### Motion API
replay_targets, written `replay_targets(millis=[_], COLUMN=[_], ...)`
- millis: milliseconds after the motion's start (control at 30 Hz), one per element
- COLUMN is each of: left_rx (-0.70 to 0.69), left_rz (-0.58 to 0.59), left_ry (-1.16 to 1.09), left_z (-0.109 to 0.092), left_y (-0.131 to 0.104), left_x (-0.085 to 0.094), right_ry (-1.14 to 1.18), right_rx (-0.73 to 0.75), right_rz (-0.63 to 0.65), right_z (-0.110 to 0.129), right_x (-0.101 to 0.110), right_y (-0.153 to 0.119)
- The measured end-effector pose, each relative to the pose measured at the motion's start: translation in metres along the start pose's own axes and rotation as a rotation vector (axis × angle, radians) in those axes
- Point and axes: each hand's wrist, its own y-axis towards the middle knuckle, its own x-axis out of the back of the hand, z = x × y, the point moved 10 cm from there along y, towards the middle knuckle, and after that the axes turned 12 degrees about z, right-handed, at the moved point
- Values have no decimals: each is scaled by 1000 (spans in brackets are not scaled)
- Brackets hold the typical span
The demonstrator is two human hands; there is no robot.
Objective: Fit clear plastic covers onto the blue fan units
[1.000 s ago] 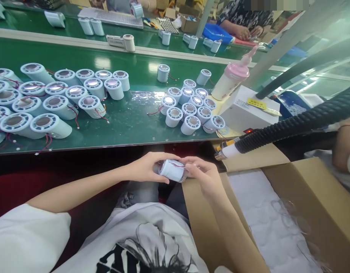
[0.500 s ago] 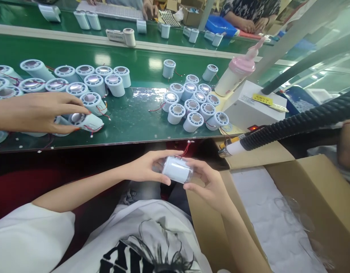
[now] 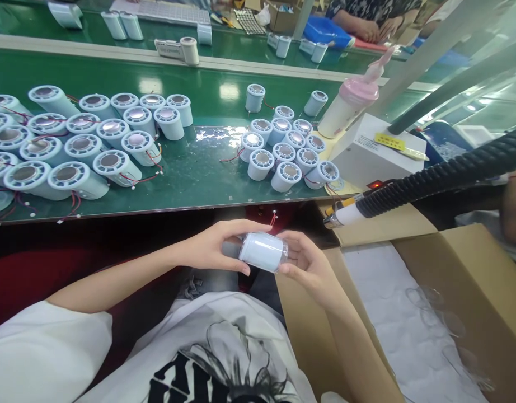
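Between my hands, over my lap, is a pale blue cylinder with a clear plastic sleeve [image 3: 263, 251] around it; red wires with a small white connector stick up behind it. My left hand [image 3: 226, 249] grips its left end between thumb and fingers. At the other end my right hand [image 3: 306, 263] holds the sleeve's right edge with curled fingers. What the cylinder contains cannot be seen. On the green bench in front of me, a cluster of similar pale blue cylinders [image 3: 286, 174] stands with spoked ring tops and thin wires.
Many more cylinders [image 3: 85, 146] crowd the bench's left side. To the right are a pink-topped bottle [image 3: 346, 106], a white box [image 3: 359, 151] with a red light, and a black corrugated hose [image 3: 434, 173]. An open carton [image 3: 463, 291] stands beside me. A co-worker's hands [image 3: 379, 29] are across the line.
Another person's hand at the left has let go of a cylinder on the bench and left the view. My right hand has shifted slightly right along the sleeve; both hands still hold the cylinder.
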Motion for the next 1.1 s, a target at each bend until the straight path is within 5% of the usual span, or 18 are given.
replay_targets(millis=[400, 600, 767, 967, 1100], left_rx=[-29, 62, 98, 124, 138], left_rz=[24, -4, 95, 227, 140], left_ry=[-28, -271, -331, -34, 157], left_z=[-2, 27, 50, 53, 39], left_y=[1, 17, 56, 100, 77], left_x=[-1, 1, -3, -13, -9], right_ry=[189, 287, 344, 316, 284], right_rx=[-74, -41, 44, 105, 90], right_rz=[-31, -133, -333, -484, -536], right_z=[-23, -41, -57, -62, -73], right_x=[0, 12, 43, 76, 77], right_y=[7, 8, -1, -16, -37])
